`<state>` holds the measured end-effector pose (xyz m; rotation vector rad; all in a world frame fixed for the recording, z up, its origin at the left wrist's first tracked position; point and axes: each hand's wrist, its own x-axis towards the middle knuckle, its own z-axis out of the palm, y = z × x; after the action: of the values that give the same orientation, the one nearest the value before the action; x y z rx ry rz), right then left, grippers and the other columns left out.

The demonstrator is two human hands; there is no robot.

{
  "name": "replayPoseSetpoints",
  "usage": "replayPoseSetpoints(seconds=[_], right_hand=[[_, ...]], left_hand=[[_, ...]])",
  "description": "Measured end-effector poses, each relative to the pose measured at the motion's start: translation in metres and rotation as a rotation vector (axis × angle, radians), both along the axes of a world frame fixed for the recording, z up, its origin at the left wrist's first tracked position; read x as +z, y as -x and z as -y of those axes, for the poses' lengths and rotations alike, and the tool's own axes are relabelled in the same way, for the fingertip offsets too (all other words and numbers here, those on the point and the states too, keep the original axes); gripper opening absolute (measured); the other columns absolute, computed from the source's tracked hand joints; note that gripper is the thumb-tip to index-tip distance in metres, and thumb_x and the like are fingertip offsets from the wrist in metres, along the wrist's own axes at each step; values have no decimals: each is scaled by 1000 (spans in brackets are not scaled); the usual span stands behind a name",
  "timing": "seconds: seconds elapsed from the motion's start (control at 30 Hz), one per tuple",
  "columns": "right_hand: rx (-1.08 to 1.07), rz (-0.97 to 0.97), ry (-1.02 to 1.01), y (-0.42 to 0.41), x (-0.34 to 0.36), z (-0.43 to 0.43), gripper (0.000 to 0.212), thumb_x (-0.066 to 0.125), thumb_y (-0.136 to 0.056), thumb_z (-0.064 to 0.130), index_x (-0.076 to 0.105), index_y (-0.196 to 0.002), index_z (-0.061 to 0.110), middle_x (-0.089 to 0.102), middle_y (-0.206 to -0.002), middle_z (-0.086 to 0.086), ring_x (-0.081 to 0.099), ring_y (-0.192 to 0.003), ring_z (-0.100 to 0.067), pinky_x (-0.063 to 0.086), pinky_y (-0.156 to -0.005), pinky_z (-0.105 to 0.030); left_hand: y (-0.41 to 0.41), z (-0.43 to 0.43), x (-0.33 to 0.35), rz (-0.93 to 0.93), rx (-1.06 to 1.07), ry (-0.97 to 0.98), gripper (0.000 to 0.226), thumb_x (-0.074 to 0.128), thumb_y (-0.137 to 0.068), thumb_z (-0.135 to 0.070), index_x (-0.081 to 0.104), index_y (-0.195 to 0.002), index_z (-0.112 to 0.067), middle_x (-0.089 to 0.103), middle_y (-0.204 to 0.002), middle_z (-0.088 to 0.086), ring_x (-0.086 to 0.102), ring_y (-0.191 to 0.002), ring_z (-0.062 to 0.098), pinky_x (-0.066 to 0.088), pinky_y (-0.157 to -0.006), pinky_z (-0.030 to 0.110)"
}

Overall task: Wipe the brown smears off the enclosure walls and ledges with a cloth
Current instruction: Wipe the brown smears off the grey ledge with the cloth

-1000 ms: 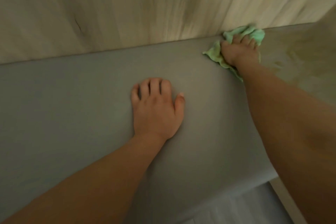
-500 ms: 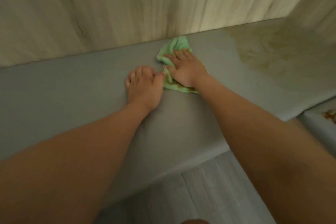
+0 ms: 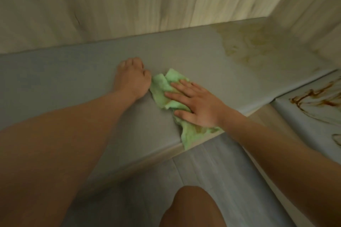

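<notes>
Now your right hand (image 3: 199, 105) lies flat and wide open, fingers straight and spread, pressing down on the one green cloth (image 3: 160, 90). The cloth is crumpled under your palm and fingers. Its left end sticks out past your fingertips, and its near corner, stained brown, hangs over the front edge of the grey ledge (image 3: 73, 83). Your left hand (image 3: 132, 77) rests on the ledge just beside the cloth's left end, holding nothing that shows. Its fingertips are out of sight, so I cannot tell whether they are curled or flat. Two smeared areas are visible. One is a faint yellowish smear (image 3: 249, 42) on the ledge, well to the right of your right hand, near the corner. The other is a set of dark brown smears (image 3: 313, 97) on a lower grey surface (image 3: 304, 125) at the far right. A pale wood-grain wall (image 3: 166, 5) rises behind the ledge. One bare knee (image 3: 191, 208) shows at the bottom.
</notes>
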<state>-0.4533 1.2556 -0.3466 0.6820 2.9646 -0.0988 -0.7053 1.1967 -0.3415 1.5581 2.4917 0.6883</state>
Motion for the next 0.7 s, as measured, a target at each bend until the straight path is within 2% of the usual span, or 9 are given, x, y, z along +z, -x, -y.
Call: replayPoseSetpoints(seconds=[0.07, 0.17, 0.33, 0.5, 0.6, 0.7], right_hand=[[-157, 23, 2, 6, 2, -27, 76, 16, -92, 77, 15, -162, 47, 7, -174, 6, 4, -160, -20, 4, -129, -41], [-328, 7, 2, 23, 2, -71, 82, 11, -86, 80, 14, -162, 48, 7, -174, 4, 5, -160, -20, 5, -129, -40], [-549, -34, 12, 55, -3, -137, 71, 27, -99, 72, 15, -163, 45, 8, -174, 1, 7, -160, -22, 4, -129, -41], [-776, -80, 22, 88, -2, -213, 79, 22, -96, 73, 16, -165, 36, 11, -173, -8, 10, -159, -27, 7, -129, -46], [-913, -106, 15, 105, -1, -250, 84, 18, -93, 71, 14, -166, 29, 10, -173, -13, 9, -159, -33, 6, -128, -51], [-960, -114, -6, 119, 0, -261, 82, 18, -95, 64, 12, -166, 23, 9, -172, -17, 7, -158, -38, 4, -128, -52]], left_hand=[[12, -3, -5, -97, -37, 33, 33, 44, -97, -27, 58, -111, -1, 58, -116, 29, 52, -111, 43, 39, -103, 48], [28, -4, -12, -212, -101, 30, 51, 30, -91, -39, 59, -111, -2, 58, -115, 28, 53, -107, 44, 40, -101, 49], [30, -5, -31, -323, -120, -13, 44, 38, -95, -42, 56, -113, -5, 54, -118, 25, 51, -107, 42, 40, -100, 50], [33, -7, -38, -319, -102, -83, 43, 37, -97, -45, 56, -113, -9, 56, -119, 20, 52, -108, 40, 42, -97, 49], [33, -7, -42, -339, -98, -109, 44, 36, -99, -45, 57, -118, -12, 56, -126, 17, 51, -113, 39, 40, -102, 48], [35, -10, -47, -347, -96, -120, 45, 37, -99, -46, 57, -120, -12, 55, -130, 16, 50, -119, 39, 37, -108, 49]])
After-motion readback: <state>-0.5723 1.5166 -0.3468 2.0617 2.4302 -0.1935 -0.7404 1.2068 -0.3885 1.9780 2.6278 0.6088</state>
